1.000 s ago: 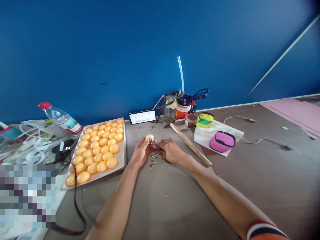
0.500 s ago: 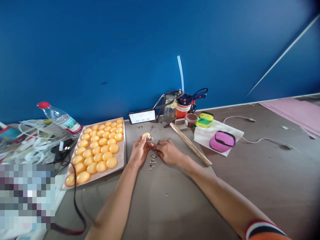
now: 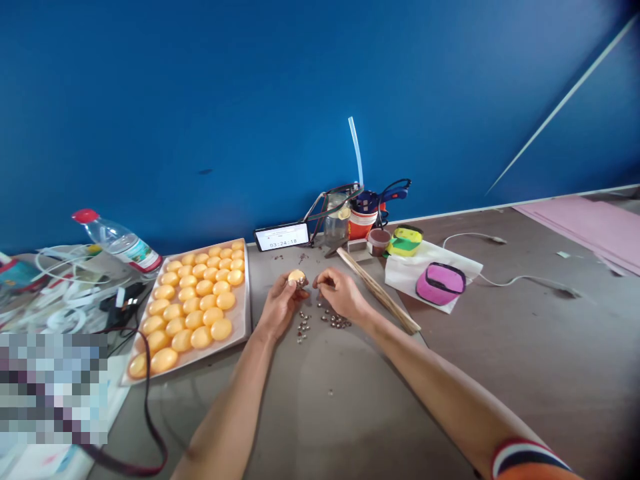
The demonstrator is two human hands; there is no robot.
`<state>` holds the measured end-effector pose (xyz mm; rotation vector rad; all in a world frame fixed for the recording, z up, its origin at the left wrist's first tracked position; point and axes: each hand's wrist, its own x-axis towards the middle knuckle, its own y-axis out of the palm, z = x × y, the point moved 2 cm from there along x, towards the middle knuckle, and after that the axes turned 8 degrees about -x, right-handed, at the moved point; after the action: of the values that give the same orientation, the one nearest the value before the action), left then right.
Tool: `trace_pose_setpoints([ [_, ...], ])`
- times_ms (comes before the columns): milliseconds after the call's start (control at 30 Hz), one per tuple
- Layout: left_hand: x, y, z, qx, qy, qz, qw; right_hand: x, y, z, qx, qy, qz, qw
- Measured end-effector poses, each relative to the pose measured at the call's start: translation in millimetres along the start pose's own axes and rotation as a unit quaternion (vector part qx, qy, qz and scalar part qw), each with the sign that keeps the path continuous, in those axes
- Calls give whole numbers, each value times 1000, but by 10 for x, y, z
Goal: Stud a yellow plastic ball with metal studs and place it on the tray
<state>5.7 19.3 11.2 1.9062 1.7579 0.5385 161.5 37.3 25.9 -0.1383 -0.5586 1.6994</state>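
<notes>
My left hand is closed around a yellow-orange ball with small shiny metal pieces on its near side. Just to the right, my right hand has thumb and fingers pinched together, slightly apart from the ball. Whatever sits in that pinch is too small to make out. Below the right hand lies a cluster of small shiny metal beads. More beads are scattered on the table between the two hands.
At left stands a shallow tray of similar balls, beside a tilted bottle and tangled cables. A phone showing a timer leans behind the hands. Rightward lie a wooden stick, a magenta pouch-like item and a yellow-green one.
My right hand has lifted up and away from the table beads, uncovering the cluster beneath it, and now pinches near the ball. My left hand still holds the ball, turned slightly.
</notes>
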Motion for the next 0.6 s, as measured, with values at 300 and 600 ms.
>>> trace_pose_setpoints([
  [300,-16,-6,12,-4,-29,27,999,48,-2,-1,246,84,26,965],
  [600,-6,8,19,-22,-29,32,999,64,9,-45,280,93,-8,956],
])
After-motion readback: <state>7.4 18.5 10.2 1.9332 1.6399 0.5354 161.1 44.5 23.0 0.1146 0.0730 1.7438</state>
